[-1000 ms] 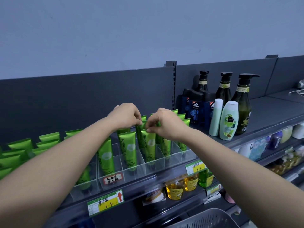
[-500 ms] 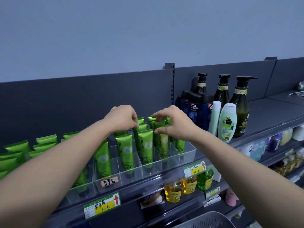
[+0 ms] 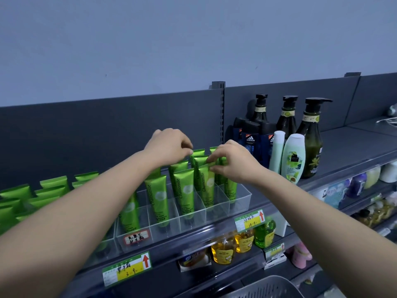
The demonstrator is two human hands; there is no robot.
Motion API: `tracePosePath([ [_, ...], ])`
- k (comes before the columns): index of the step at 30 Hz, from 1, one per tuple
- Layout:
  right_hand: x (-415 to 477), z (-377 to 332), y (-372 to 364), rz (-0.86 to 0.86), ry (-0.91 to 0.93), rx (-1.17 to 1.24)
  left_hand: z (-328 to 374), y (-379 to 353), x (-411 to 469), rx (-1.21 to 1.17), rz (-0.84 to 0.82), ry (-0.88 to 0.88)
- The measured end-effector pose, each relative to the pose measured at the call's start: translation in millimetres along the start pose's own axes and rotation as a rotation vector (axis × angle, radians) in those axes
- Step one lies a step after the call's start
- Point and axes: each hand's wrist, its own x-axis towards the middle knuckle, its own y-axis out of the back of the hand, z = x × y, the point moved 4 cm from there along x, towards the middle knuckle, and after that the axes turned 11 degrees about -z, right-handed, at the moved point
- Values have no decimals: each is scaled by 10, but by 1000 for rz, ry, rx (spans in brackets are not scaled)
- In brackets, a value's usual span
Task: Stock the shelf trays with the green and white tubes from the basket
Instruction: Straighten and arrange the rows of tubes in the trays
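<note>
Green Chamomile tubes stand cap-down in a clear divided shelf tray. My left hand reaches over the tray and pinches the crimped top of a green tube in the back rows. My right hand pinches the top edge of a front-row green tube. More green tubes fill trays to the left. The grey basket shows its rim at the bottom edge; its contents are hidden.
Dark pump bottles, a white lotion bottle and blue boxes stand right of the tray. Yellow and green bottles fill the shelf below. Price tags hang on the shelf edge. The top shelf's far right is bare.
Both hands stayed at the tube tops. My right hand shifted from the back rows to pinch the front tube's top edge. The view moved slightly.
</note>
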Motion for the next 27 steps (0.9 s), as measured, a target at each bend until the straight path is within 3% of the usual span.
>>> tracePosePath([
  [7, -27, 22, 8, 32, -4, 23, 187, -211, 194, 6, -104, -2],
  [20, -53, 74, 24, 38, 3, 66, 187, -248, 186, -67, -30, 3],
  [27, -74, 92, 27, 23, 2, 91, 162, -222, 166, -94, -72, 17],
])
